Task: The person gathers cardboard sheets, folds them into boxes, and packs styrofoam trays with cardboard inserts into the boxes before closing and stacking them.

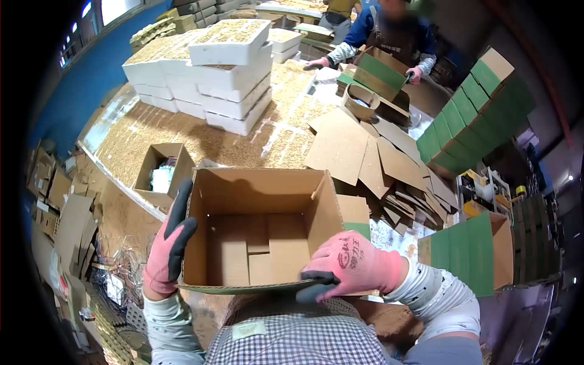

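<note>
An open, empty cardboard box (258, 240) with a green outer edge is held in front of my body, its opening facing up. My left hand (170, 240), in a pink glove with dark fingers, grips the box's left wall. At the near right corner, my right hand (347, 266), gloved the same way, has its fingers closed on the box's near rim. Overlapping flaps form the box's bottom. Beyond the left wall stands a smaller cardboard box (163, 171) with a pale bundle inside.
White foam boxes (231, 79) are stacked on the table (140, 131). Flat cardboard pieces (365, 155) lie in a pile at the right. Green boxes (468, 109) stand stacked beyond them, another (465, 252) nearer. Across the table, a person (389, 36) handles a green box.
</note>
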A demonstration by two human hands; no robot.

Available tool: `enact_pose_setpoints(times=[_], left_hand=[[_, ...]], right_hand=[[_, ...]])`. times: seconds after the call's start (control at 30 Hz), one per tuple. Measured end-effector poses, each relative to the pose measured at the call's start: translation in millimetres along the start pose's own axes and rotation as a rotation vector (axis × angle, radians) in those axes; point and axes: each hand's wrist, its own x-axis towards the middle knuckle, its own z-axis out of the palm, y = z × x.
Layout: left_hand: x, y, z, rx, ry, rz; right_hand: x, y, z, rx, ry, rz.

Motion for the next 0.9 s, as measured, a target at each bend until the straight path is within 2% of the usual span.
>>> enact_pose_setpoints(times=[0.03, 0.1, 0.13, 0.17, 0.2, 0.23, 0.27, 0.3, 0.33, 0.37, 0.43, 0.47, 0.5, 0.57, 0.6, 0.67, 0.73, 0.8, 0.9], left_hand=[[-1.1, -4.8, -7.8, 0.125, -0.053, -0.043], [2.4, -4.7, -18.6, 0.175, -0.131, -0.081], [6.3, -0.6, -22.4, 0.207, -0.173, -0.093], [6.2, 8.8, -23.1, 0.197, -0.155, -0.244], [5.9, 18.3, -23.8, 0.187, -0.132, -0.394], [7.4, 25.6, -22.3, 0.198, -0.122, -0.383], [8.8, 32.8, -20.7, 0.209, -0.112, -0.372], [7.9, 41.3, -16.1, 0.255, -0.116, -0.236], [5.4, 58.1, -10.7, 0.174, -0.045, -0.408], [3.9, 42.7, -16.0, 0.294, -0.144, -0.170], [13.7, 25.4, -12.8, 0.671, -0.181, -0.246], [20.4, -4.2, -21.0, 0.639, -0.218, -0.223], [23.9, -4.9, -23.4, 0.595, -0.222, -0.219], [24.9, -3.9, -25.6, 0.495, -0.226, -0.220], [18.8, -3.5, -26.1, 0.439, -0.113, -0.400], [17.1, -2.2, -26.5, 0.250, -0.033, -0.437], [15.4, 2.1, -21.9, 0.120, 0.020, -0.481], [17.8, 3.8, -16.8, 0.099, 0.046, -0.520], [10.0, -0.1, -16.8, 0.198, 0.035, -0.508]], right_hand=[[1.8, 14.8, -1.3, 0.191, 0.221, -0.115], [0.7, 46.6, -13.6, 0.627, 0.594, 0.182], [-9.1, 127.3, 7.2, 0.401, 0.693, 0.452], [-5.3, 139.0, 1.7, 0.108, 0.559, 0.638], [-6.8, 188.5, 33.2, -0.275, 0.288, 0.860], [-23.5, 230.7, 77.0, -0.664, 0.095, 0.512], [-22.1, 224.3, 95.7, -0.746, -0.192, 0.546], [-18.2, 212.0, 107.8, -0.423, 0.045, 0.821], [-16.9, 214.1, 101.2, -0.272, -0.065, 0.850], [-15.9, 207.3, 85.5, -0.117, -0.189, 0.869], [-11.0, 244.4, 83.3, 0.020, -0.358, 0.909], [-10.3, 294.6, 111.5, 0.034, -0.251, 0.832], [-4.7, 336.1, 136.7, 0.047, -0.140, 0.752], [37.9, 348.2, 152.8, -0.025, -0.100, 0.835], [58.5, 346.3, 164.3, -0.071, -0.095, 0.880], [84.5, 331.5, 173.8, -0.004, -0.031, 0.915], [88.2, 310.3, 158.8, 0.385, 0.179, 0.952], [92.8, 291.2, 154.6, 0.906, 0.721, 0.984], [95.8, 282.0, 132.4, 1.188, 0.973, 0.745]])
